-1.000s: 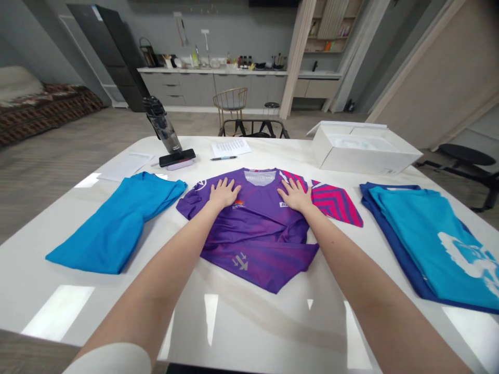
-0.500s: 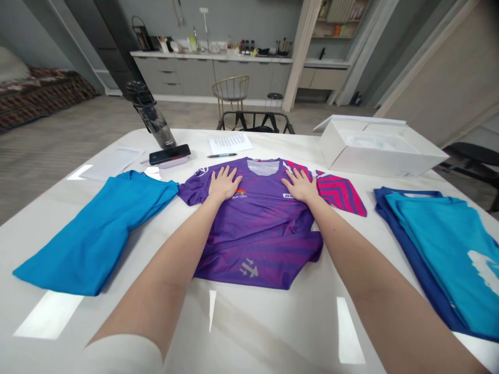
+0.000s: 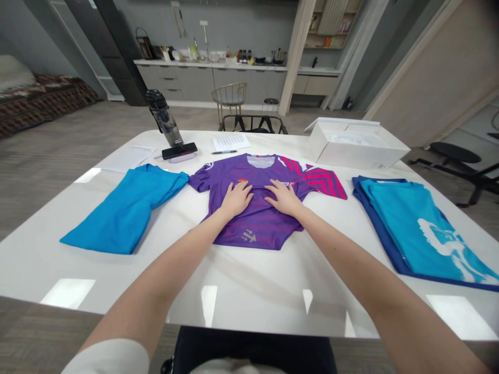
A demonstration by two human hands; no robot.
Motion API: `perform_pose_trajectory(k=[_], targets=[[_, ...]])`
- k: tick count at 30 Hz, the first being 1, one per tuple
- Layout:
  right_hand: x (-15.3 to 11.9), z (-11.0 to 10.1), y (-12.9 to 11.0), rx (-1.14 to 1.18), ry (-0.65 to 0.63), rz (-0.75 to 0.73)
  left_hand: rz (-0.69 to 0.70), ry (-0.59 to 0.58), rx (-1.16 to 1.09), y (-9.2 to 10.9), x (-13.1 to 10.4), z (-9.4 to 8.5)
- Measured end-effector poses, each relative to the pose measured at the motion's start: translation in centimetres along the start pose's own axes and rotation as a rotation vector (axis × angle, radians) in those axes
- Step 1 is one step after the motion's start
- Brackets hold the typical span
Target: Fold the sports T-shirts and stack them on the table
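Observation:
A purple shirt (image 3: 257,223) with a pink-striped sleeve lies on the white table (image 3: 249,296), its collar at the far side and wrinkles across its chest. My left hand (image 3: 237,199) rests on the left of the chest, fingers spread. On the right of the chest my right hand (image 3: 285,197) lies open too, its fingers pointing inward. To the left is a folded blue shirt (image 3: 125,213). Folded blue and navy shirts (image 3: 413,228) are stacked at the right.
A white open box (image 3: 358,148) stands at the back right. Behind the shirts are a paper (image 3: 232,142), a pen (image 3: 224,152), a black phone (image 3: 179,151) and a dark clear-bodied device (image 3: 167,124). A chair (image 3: 253,124) is beyond the far edge.
Both hands have slid toward me and closer together, from the shoulders to the chest, and the cloth has bunched. The view has shifted, showing the table's near edge.

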State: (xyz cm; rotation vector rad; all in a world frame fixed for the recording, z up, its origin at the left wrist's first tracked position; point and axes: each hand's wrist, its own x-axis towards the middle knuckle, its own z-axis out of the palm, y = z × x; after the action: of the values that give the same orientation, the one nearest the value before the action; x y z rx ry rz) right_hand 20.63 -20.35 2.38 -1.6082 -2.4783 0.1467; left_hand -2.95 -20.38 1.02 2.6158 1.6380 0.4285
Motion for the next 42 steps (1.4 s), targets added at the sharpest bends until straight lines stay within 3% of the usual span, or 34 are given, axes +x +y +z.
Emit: perform_pose_trajectory(k=[4,10,17,22,28,33,40,42], targets=[[-5.0,-0.2,-1.7,0.023,0.086,-0.070,0.112,-0.010,-0.013,1.7,-4.0,-2.0],[-10.3,-0.5,-2.5,-0.029,0.127,-0.030,0.197,-0.053,0.022,3.7,-9.2,-3.6],[-13.8,-2.0,-4.1,-0.067,0.152,-0.129,0.068,-0.028,0.092,5.4,-11.3,-3.6],[-16.6,-3.1,-4.3,-0.131,0.073,-0.061,0.143,-0.084,0.068,5.7,-12.5,-5.2],[-20.8,-4.1,-3.7,-0.144,0.001,-0.017,0.152,-0.102,0.025,5.0,-16.2,-7.2],[-24.5,-5.6,-3.7,0.064,-0.163,-0.007,0.201,-0.138,-0.030,5.2,-20.1,-8.5],[-28.4,-9.9,-4.0,0.234,-0.562,0.094,0.279,-0.216,-0.151,8.3,-23.8,-9.6],[-28.6,-10.2,-4.1,0.311,-0.602,0.119,0.256,-0.212,-0.129,8.8,-24.2,-9.7]])
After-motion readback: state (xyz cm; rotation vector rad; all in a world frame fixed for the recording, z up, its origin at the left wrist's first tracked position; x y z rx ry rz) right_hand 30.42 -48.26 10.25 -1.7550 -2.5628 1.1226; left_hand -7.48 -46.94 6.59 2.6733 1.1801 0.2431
